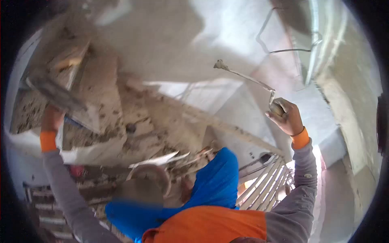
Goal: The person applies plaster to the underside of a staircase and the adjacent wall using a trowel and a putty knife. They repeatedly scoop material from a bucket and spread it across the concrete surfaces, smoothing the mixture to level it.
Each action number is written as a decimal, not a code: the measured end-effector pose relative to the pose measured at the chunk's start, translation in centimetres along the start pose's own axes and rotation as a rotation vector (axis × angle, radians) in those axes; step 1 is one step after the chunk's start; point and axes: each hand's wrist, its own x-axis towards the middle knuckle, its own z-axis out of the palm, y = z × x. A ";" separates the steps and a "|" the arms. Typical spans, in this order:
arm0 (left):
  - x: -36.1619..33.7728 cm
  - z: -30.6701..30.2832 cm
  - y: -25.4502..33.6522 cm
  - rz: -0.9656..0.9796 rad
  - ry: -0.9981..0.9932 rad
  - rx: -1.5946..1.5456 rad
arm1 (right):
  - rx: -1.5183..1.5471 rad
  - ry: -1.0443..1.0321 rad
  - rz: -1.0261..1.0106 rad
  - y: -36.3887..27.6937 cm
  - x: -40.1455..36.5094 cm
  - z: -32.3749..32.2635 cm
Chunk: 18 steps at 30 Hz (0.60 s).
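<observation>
My right hand [289,117] is raised in front of the wall, fingers closed round the handle of a trowel [249,77]. The trowel's blade shows edge-on, pointing up and left, with a grey lump of mortar [220,65] at its tip. At the far left, my left hand [53,118] grips a flat plastering float [58,94], smeared by motion. Its fingers are partly hidden behind the float. A bit of blue shows under the float's lower edge. Mortar-spattered boards [95,89] lie beneath and beside the float.
A round bucket [164,176] stands by my blue-clad legs [216,174]. Metal bars [263,182] slant at lower right, below a long beam [227,125]. A bent metal rod [289,50] juts near a vertical pipe [314,44] at upper right. Slats [52,206] lie at lower left.
</observation>
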 end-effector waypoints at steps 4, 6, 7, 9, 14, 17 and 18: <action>1.0 1.4 0.0 0.119 0.163 -0.016 | -0.262 0.142 -0.024 1.2 1.7 -6.7; 1.1 1.1 0.5 0.145 0.178 -0.015 | -0.330 0.180 0.007 2.4 2.5 -9.3; 0.7 1.1 0.4 0.152 0.178 -0.009 | -0.347 0.190 0.039 2.2 3.0 -10.4; -0.1 1.2 0.1 0.161 0.166 0.012 | -0.434 0.197 0.070 2.1 4.3 -12.3; 0.2 1.4 -0.3 0.218 0.189 -0.023 | -0.638 0.244 0.070 4.8 8.8 -14.4; -0.5 0.3 1.1 0.227 0.198 -0.036 | -0.850 0.230 0.103 6.1 10.3 -16.1; -0.9 -0.1 1.4 0.217 0.206 -0.041 | -0.875 0.209 0.110 5.9 9.6 -16.4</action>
